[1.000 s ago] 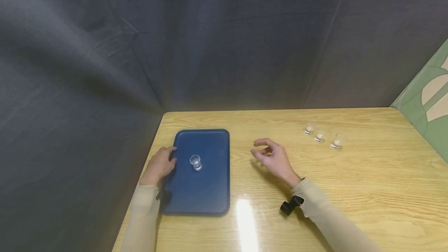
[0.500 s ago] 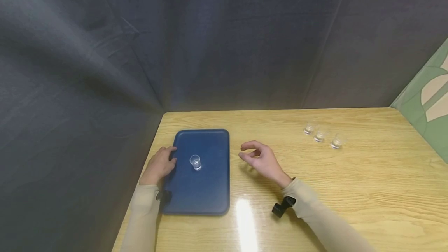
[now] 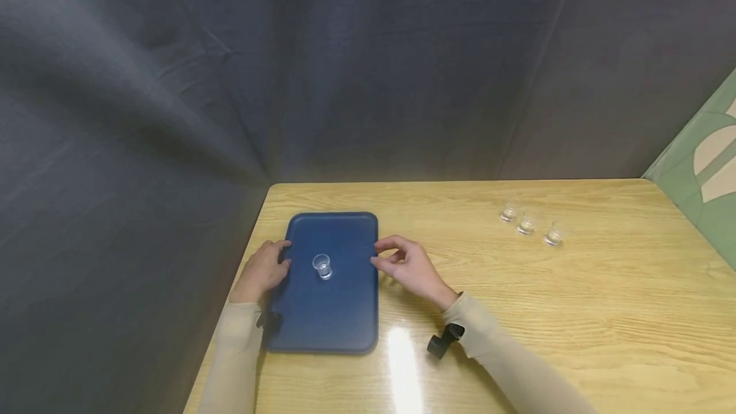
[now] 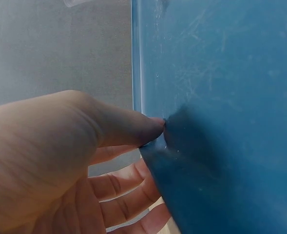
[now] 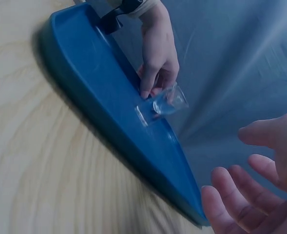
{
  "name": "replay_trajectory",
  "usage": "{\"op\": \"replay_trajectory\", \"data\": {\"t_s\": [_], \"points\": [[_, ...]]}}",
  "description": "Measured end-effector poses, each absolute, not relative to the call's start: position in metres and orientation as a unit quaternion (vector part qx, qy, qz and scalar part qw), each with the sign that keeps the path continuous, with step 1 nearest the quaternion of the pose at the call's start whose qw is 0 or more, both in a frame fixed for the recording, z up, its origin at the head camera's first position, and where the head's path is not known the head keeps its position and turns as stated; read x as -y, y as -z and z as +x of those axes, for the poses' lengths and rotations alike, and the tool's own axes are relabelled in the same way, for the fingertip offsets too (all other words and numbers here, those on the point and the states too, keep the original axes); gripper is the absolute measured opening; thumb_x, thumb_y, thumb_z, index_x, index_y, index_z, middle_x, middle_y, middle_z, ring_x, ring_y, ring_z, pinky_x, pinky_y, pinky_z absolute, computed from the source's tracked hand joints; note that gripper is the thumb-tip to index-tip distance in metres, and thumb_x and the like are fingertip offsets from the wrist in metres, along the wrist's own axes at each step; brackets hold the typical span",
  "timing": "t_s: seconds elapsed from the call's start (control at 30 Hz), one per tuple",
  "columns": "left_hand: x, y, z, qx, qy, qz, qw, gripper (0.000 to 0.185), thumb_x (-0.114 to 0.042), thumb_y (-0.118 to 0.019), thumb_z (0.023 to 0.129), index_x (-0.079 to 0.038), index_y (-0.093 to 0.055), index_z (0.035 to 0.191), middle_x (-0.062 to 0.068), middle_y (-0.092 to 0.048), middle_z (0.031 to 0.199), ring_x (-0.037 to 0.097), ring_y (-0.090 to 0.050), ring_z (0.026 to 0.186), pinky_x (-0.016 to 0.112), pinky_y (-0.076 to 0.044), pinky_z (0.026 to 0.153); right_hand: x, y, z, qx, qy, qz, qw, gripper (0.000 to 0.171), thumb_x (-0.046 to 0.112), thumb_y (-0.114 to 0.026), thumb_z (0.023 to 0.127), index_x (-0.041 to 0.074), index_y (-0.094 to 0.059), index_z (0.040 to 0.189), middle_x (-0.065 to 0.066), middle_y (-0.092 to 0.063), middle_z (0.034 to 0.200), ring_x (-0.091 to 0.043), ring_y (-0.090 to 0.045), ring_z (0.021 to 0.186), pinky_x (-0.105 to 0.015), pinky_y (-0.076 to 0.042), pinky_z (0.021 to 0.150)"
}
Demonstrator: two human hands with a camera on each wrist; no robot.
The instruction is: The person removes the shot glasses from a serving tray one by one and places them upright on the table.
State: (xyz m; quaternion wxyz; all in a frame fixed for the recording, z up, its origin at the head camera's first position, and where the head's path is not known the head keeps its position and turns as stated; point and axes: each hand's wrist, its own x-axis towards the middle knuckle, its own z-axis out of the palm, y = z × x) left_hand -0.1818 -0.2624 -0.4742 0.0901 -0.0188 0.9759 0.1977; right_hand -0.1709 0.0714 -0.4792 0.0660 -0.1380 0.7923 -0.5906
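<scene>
Wooden table (image 3: 575, 286), left hand (image 3: 261, 271) pinching blue tray (image 3: 339, 312), right hand (image 3: 411, 270) loosely open beside it

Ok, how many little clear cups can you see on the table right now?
4. One cup stands on the blue tray. The other three stand in a row at the table's far right. None appears hidden.

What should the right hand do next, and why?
Probably close on the tray's right rim. The left hand already holds the left edge of the blue tray, thumb on top, while the right hand is open right beside the other edge. One small glass stands upright on it.
</scene>
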Motion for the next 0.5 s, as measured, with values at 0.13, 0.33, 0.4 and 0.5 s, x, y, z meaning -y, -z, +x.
{"op": "replay_trajectory", "data": {"t_s": [0.13, 0.33, 0.4, 0.5], "points": [[0.262, 0.474, -0.181, -0.976, -0.198, -0.018, 0.090, 0.050, -0.014, -0.061, 0.104, 0.001, -0.055, 0.151, 0.027, -0.062, 0.133, 0.038, -0.064, 0.110, 0.059, -0.054, 0.101, -0.060, 0.479, -0.170, -0.797, 0.582, -0.144, 0.064, 0.036, 0.018, -0.081, 0.094, 0.001, -0.073, 0.125, -0.015, -0.075, 0.126, -0.018, -0.071, 0.088, -0.026, -0.057, 0.065], [0.263, 0.475, -0.181, -0.975, -0.200, -0.017, 0.090, 0.050, -0.013, -0.061, 0.103, 0.002, -0.055, 0.151, 0.027, -0.062, 0.132, 0.037, -0.064, 0.107, 0.059, -0.055, 0.099, -0.046, 0.480, -0.169, -0.800, 0.573, -0.159, 0.079, 0.036, 0.018, -0.081, 0.094, 0.002, -0.073, 0.126, -0.016, -0.076, 0.124, -0.013, -0.069, 0.082, -0.024, -0.056, 0.063], [0.263, 0.474, -0.181, -0.975, -0.201, -0.017, 0.089, 0.050, -0.013, -0.061, 0.103, 0.002, -0.055, 0.151, 0.027, -0.062, 0.131, 0.036, -0.064, 0.106, 0.058, -0.055, 0.099, -0.041, 0.480, -0.168, -0.800, 0.571, -0.164, 0.084, 0.037, 0.018, -0.081, 0.094, 0.002, -0.072, 0.127, -0.017, -0.077, 0.121, -0.011, -0.069, 0.078, -0.023, -0.056, 0.061], [0.262, 0.474, -0.182, -0.975, -0.201, -0.016, 0.088, 0.050, -0.013, -0.061, 0.103, 0.002, -0.055, 0.151, 0.027, -0.062, 0.131, 0.037, -0.065, 0.108, 0.059, -0.054, 0.100, -0.034, 0.479, -0.168, -0.802, 0.567, -0.168, 0.090, 0.038, 0.017, -0.082, 0.094, 0.002, -0.072, 0.128, -0.016, -0.078, 0.114, -0.007, -0.068, 0.071, -0.022, -0.054, 0.058]]}}
